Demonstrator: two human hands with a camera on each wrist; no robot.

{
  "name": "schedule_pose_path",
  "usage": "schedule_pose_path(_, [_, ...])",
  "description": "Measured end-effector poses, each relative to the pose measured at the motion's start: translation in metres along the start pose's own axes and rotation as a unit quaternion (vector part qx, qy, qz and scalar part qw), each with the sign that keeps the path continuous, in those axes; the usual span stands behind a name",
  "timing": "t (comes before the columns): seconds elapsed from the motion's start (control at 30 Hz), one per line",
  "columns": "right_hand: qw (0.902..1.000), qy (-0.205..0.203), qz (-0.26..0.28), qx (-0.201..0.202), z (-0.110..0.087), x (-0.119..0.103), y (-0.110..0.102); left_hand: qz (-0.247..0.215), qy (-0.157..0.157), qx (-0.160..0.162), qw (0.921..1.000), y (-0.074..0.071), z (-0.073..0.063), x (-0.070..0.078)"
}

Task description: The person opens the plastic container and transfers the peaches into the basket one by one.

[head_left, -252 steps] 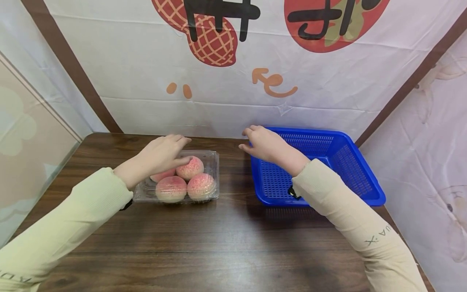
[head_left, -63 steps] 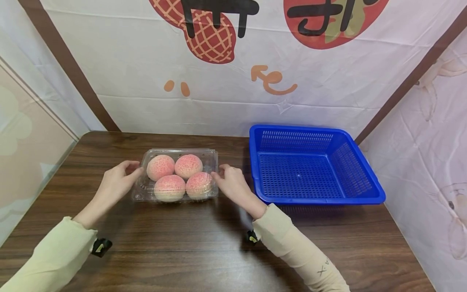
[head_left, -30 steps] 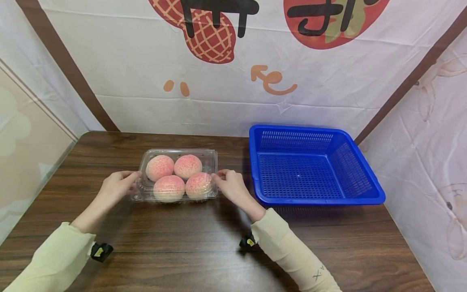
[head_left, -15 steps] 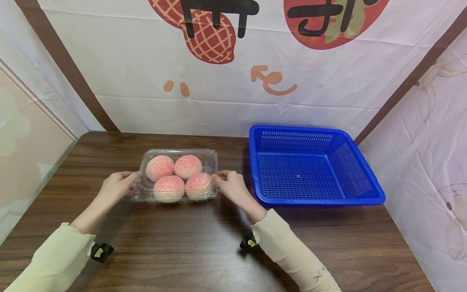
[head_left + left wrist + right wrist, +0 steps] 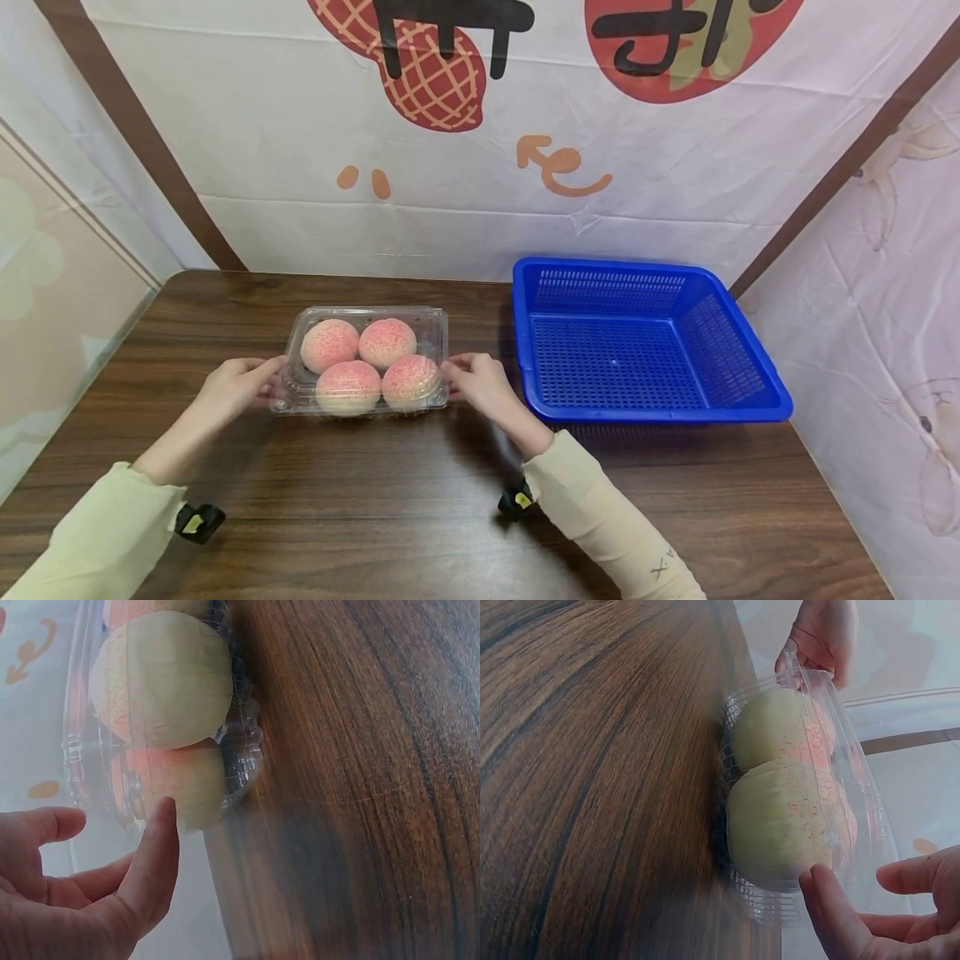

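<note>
While looking down on a dark wood-grain table (image 5: 360,508), now spotting a clear plastic clamshell (image 5: 440,318) lying flat left of centre, holding four pink-topped peaches (image 5: 348,388) in two rows of two. Coming in at the short left end with the left hand (image 5: 238,390), touching near the front corner, spreading thumb and fingers apart and bending them only loosely in the left wrist view. Meeting the opposite short end with the right hand (image 5: 482,387), again opening a clear gap between thumb and fingers in the right wrist view. Not managing to tell the firmness of either touch! Wearing long pale sleeves (image 5: 112,525), lettered on the right forearm, and carrying a black wrist device (image 5: 200,523) by each cuff, flashing a yellow patch. Swinging over to the right, finding a blue perforated plastic basket (image 5: 652,413) standing apart from the clamshell, reaching almost to the right side of the tabletop. Rising behind everything, a white cloth backdrop (image 5: 450,233), bearing a red peanut print (image 5: 435,87), black lettering and orange marks.
</note>
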State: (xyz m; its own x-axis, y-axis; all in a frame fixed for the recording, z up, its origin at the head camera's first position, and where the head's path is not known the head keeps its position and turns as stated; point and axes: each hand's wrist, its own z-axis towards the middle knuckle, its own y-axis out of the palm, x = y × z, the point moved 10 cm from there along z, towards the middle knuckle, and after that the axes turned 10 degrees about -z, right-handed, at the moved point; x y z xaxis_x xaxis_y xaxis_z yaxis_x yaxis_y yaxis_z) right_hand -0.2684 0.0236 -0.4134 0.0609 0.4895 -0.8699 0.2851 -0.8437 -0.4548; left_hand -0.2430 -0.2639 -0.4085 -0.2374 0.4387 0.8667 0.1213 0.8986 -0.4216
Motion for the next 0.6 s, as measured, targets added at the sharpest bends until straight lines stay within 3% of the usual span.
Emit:
schedule_pose_path(0.17, [0.9989,0.018,0.041,-0.013,-0.001,0.004,0.003,-0.057,-0.021,-0.025,0.9978,0.003,0.000,-0.005])
schedule_pose_path(0.37, [0.9967,0.032,0.071,-0.024,-0.003,0.007,0.006,-0.129,-0.036,-0.057,0.9894,0.008,-0.001,-0.010])
schedule_pose_path(0.6, [0.9944,0.036,0.090,-0.041,-0.005,0.008,0.009,-0.167,-0.037,-0.084,0.9816,0.011,-0.002,-0.013])
